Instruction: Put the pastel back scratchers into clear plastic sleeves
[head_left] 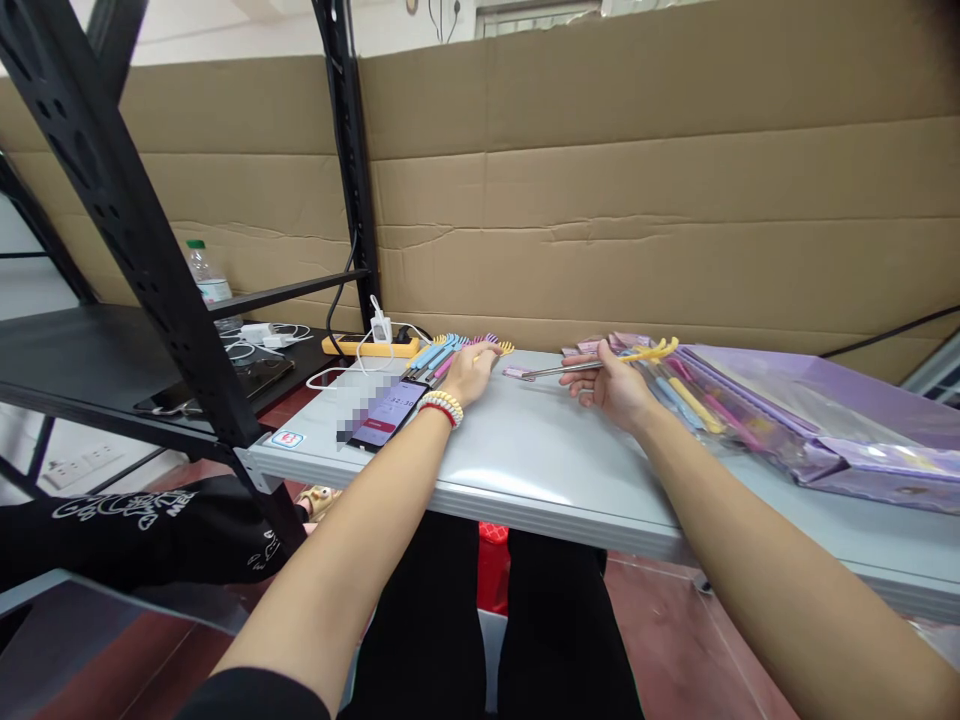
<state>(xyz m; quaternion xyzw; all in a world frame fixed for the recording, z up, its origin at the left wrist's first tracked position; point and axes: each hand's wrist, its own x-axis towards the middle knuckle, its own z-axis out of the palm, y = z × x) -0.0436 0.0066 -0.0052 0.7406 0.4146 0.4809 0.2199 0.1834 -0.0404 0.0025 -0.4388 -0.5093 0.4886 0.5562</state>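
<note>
Black trousers [420,620] fill the near edge below a pale table [525,440]. Over its right half, the right hand [619,390] pinches a yellow-clawed scratcher [660,350] by its metal rod, between thumb and fingers; claw to the right, rod tip near a pink label [514,372]. It should be light and stiff, the thin rod smooth and a bit slippery, so mid-rod or just below the claw seems the surest hold; the prongs look least suited to pressure. The left hand [471,375] is beside a row of scratchers [427,357] at far left, fingers bent; I cannot tell whether they grasp anything. Left of that forearm lies a phone [386,415], with a power strip [405,348] and cables beyond. Bagged scratchers [697,400] and purple packaging [862,475] crowd the right; cardboard [637,200] blocks the far side.
</note>
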